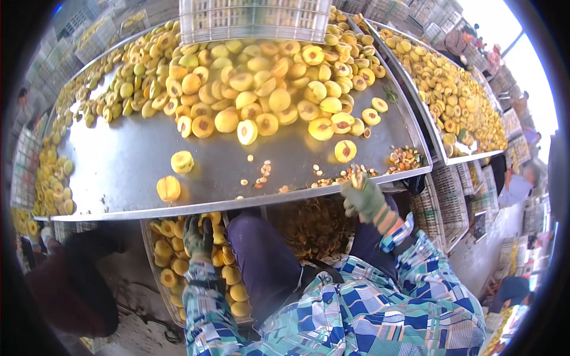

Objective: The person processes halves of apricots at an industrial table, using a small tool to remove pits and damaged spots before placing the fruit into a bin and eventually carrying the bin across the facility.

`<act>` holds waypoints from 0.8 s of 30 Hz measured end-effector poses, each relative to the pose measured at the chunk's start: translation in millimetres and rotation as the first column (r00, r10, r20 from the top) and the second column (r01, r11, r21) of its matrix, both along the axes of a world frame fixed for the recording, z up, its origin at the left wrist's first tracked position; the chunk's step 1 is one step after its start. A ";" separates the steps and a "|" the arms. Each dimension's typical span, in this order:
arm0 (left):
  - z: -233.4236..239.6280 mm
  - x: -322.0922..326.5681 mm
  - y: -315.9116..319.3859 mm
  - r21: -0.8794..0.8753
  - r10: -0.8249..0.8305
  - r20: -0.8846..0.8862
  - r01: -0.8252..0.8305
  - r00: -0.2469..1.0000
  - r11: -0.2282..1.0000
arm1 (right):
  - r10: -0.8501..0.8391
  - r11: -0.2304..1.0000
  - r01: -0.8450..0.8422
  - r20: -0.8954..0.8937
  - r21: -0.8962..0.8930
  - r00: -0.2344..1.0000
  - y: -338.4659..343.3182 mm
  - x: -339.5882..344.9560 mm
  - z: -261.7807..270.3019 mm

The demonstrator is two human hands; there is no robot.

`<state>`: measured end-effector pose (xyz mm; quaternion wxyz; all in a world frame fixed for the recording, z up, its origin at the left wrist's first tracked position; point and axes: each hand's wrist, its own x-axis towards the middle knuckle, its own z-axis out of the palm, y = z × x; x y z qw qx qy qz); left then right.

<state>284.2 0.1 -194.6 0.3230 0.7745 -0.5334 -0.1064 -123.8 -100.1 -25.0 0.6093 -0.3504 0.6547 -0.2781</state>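
My left hand (197,236), in a dark glove, reaches down into a crate of halved yellow peaches (180,267) beside my knee; whether it holds one is hidden. My right hand (364,200), in a green glove, is closed around the handle of a small pitting tool (356,175) at the front edge of the metal table (213,164). Just beyond that tool a peach half (345,151) lies with its brown centre up. Two more peach pieces (182,162) (168,188) lie at the left front. Many peach halves (267,89) are heaped across the back.
Pits and kernels (403,159) lie along the front edge. A white plastic crate (254,20) stands at the back. A second peach-filled table (472,158) is at right, with stacked crates (441,209) below. Pit waste (307,227) fills a container between my knees. Several people work around.
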 end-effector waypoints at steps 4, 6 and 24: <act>97.4 -32.3 -9.5 -0.251 -0.115 0.075 0.130 0.991 0.959 | -0.015 0.995 -0.005 -0.195 -0.103 0.981 -59.4 -21.3 16.8; 125.2 -55.2 -30.2 -0.360 -0.264 0.052 0.265 0.963 0.895 | 0.017 0.963 -0.156 -0.530 -0.218 0.848 -87.6 -37.1 -1.7; 55.2 -237.8 -223.3 0.055 -0.704 -0.086 0.709 0.704 0.703 | 0.319 0.763 -0.599 -0.663 -0.244 0.677 -160.4 -7.9 -117.6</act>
